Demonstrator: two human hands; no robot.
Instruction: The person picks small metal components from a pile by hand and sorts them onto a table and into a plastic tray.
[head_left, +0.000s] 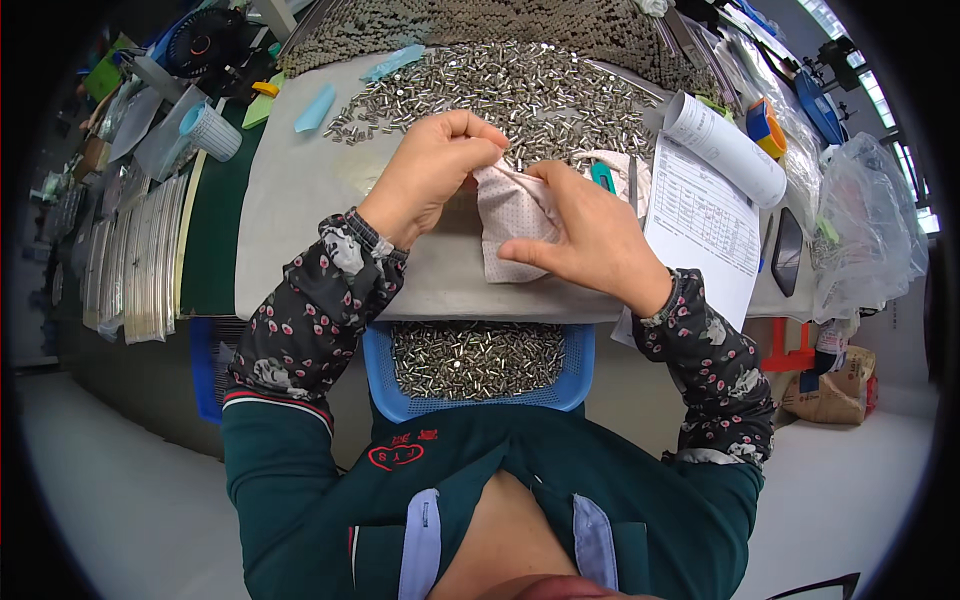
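A pale pink dotted cloth (512,232) hangs between my hands over the near part of the table. My left hand (430,168) is closed in a pinch at the cloth's upper edge; a small part may be between the fingertips, but I cannot make it out. On the other side, my right hand (605,235) grips the cloth, its fingers behind the fabric and its thumb stretched across the front. Just beyond both hands spreads a heap of small metal pins (510,95). Below the table edge, a blue basket (579,370) holds many similar metal pins.
Printed sheets (700,225) and a rolled paper (725,150) lie at the right, near a dark phone (788,252). A teal-handled tool (602,177) rests beside the heap on another cloth. At the left stand a white cup (212,133) and blue scraps (315,108).
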